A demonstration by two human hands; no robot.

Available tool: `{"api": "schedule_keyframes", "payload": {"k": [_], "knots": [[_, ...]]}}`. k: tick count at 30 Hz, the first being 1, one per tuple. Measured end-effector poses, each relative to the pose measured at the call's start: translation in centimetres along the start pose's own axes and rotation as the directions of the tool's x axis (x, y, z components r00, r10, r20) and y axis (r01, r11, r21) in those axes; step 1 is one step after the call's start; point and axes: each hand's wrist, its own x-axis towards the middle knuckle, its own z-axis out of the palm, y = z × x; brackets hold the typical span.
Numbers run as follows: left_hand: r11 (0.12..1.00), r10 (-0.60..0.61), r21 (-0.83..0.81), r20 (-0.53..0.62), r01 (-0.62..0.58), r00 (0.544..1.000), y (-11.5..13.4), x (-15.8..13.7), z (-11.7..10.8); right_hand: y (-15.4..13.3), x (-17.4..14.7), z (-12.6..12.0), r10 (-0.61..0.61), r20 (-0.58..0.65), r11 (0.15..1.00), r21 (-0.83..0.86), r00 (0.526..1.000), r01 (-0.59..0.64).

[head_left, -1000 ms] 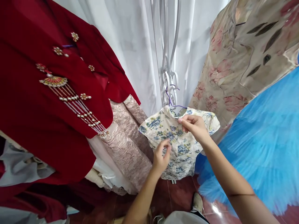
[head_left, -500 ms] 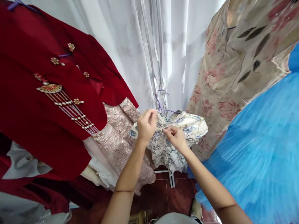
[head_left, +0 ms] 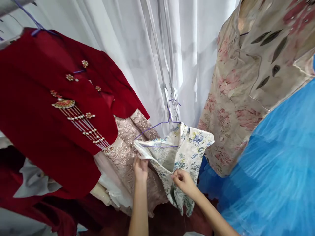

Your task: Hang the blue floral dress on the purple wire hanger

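Note:
A white floral top (head_left: 188,154) with blue and yellow print hangs on a thin purple wire hanger (head_left: 158,124). Its front gapes, with the left side pulled down off the hanger's shoulder, baring the hanger's wire. At that drooping left edge my left hand (head_left: 141,168) is closed on the cloth, its fingertips partly hidden behind it. My right hand (head_left: 184,183) pinches the front edge of the top lower down, near the bottom of the opening. The right shoulder of the top still sits over the hanger.
On the left hang a dark red jacket (head_left: 31,108) with beaded brooches and a pink textured skirt (head_left: 126,144). A beige floral dress (head_left: 221,111) and a blue tulle skirt (head_left: 273,167) are on the right. White rack poles (head_left: 157,49) stand before a white curtain (head_left: 118,42).
My left hand has moved down and left from the neckline, drawing the top's left side open and off the hanger. My right hand has gone lower, still pinching the cloth.

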Motion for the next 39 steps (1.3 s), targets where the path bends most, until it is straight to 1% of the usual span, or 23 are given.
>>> {"api": "schedule_keyframes", "payload": {"k": [2, 4, 5, 7, 9, 11, 14, 15, 16, 17, 19, 21, 22, 23, 25, 27, 28, 29, 31, 32, 34, 36, 39], "knots": [[0.998, -0.017, 0.065, 0.075, 0.013, 0.997, -2.8, -3.0, -1.0, 1.2, 0.2, -1.5, 0.015, -0.111, 0.999, -0.05, 0.994, -0.02], [0.976, -0.041, 0.217, 0.174, 0.002, 0.984, -4.9, -5.3, -1.4, 1.7, -0.1, -3.1, 0.005, -0.219, 0.994, -0.107, 0.976, -0.029], [0.951, -0.067, 0.307, 0.244, -0.012, 0.967, -5.7, -6.2, -1.5, 1.8, -0.4, -3.7, -0.006, -0.265, 0.99, -0.141, 0.964, -0.033], [0.884, -0.143, 0.462, 0.398, -0.064, 0.906, -6.7, -7.7, -1.2, 1.5, -1.3, -4.4, -0.052, -0.316, 0.976, -0.218, 0.947, -0.019], [0.828, -0.219, 0.546, 0.53, -0.132, 0.819, -7.2, -9.3, -0.7, 1.2, -2.3, -4.1, -0.141, -0.302, 0.955, -0.292, 0.943, 0.05], [0.79, -0.285, 0.58, 0.633, -0.197, 0.72, -7.2, -11.2, 0.1, 1.3, -3.1, -3.5, -0.232, -0.305, 0.938, -0.321, 0.924, 0.13], [0.729, -0.347, 0.575, 0.778, -0.371, 0.523, -6.8, -14.2, 1.7, 1.8, -3.7, -3.5, -0.274, -0.408, 0.944, -0.289, 0.871, 0.162], [0.707, -0.344, 0.553, 0.813, -0.441, 0.469, -6.7, -14.9, 2.3, 1.9, -3.8, -3.9, -0.258, -0.4, 0.951, -0.265, 0.88, 0.159], [0.686, -0.331, 0.531, 0.837, -0.498, 0.436, -6.7, -15.4, 2.8, 2.0, -3.9, -4.5, -0.229, -0.353, 0.959, -0.243, 0.907, 0.147], [0.67, -0.313, 0.517, 0.847, -0.532, 0.429, -6.7, -15.6, 3.2, 1.9, -4.1, -5.3, -0.187, -0.279, 0.966, -0.227, 0.942, 0.124], [0.665, -0.29, 0.521, 0.841, -0.535, 0.457, -7.0, -15.5, 3.5, 1.5, -4.4, -7.0, -0.091, -0.13, 0.977, -0.203, 0.987, 0.063], [0.699, -0.308, 0.54, 0.819, -0.469, 0.485, -7.7, -14.9, 3.2, 0.9, -4.8, -8.4, -0.018, -0.063, 0.988, -0.157, 0.998, 0.008], [0.72, -0.344, 0.554, 0.808, -0.418, 0.479, -8.2, -14.6, 2.8, 0.5, -5.1, -9.0, 0.015, -0.038, 0.993, -0.113, 0.999, -0.019], [0.736, -0.398, 0.573, 0.797, -0.361, 0.454, -8.7, -14.4, 2.3, 0.0, -5.3, -9.6, 0.045, -0.002, 0.997, -0.064, 0.999, -0.045], [0.717, -0.548, 0.647, 0.753, -0.258, 0.365, -9.8, -14.3, 1.1, -1.0, -6.0, -10.7, 0.089, 0.07, 0.996, 0.009, 0.994, -0.09], [0.637, -0.689, 0.74, 0.673, -0.217, 0.271, -11.0, -14.8, -0.1, -2.0, -6.5, -12.2, 0.112, 0.097, 0.993, 0.022, 0.989, -0.115], [0.596, -0.731, 0.772, 0.636, -0.222, 0.249, -11.6, -15.2, -0.6, -2.5, -6.7, -13.0, 0.117, 0.092, 0.993, 0.015, 0.989, -0.119], [0.567, -0.751, 0.79, 0.612, -0.234, 0.248, -12.1, -15.7, -1.0, -2.9, -6.9, -13.9, 0.119, 0.08, 0.993, 0.002, 0.99, -0.12], [0.554, -0.735, 0.789, 0.613, -0.265, 0.289, -13.0, -16.5, -1.8, -3.5, -7.0, -15.6, 0.106, 0.036, 0.993, -0.046, 0.994, -0.105], [0.561, -0.712, 0.778, 0.628, -0.283, 0.314, -13.3, -16.8, -2.1, -3.6, -7.0, -16.4, 0.082, -0.004, 0.993, -0.086, 0.997, -0.082], [0.554, -0.679, 0.756, 0.652, -0.348, 0.336, -13.7, -16.7, -2.6, -3.3, -7.1, -17.8, 0.027, -0.109, 0.98, -0.194, 0.994, -0.048], [0.46, -0.691, 0.757, 0.633, -0.464, 0.349, -13.4, -15.7, -3.5, -2.4, -7.4, -19.0, 0.02, -0.205, 0.953, -0.292, 0.978, -0.081], [0.229, -0.748, 0.774, 0.528, -0.591, 0.402, -11.6, -12.8, -5.5, -0.8, -9.0, -20.1, 0.065, -0.307, 0.92, -0.351, 0.949, -0.176]]}}
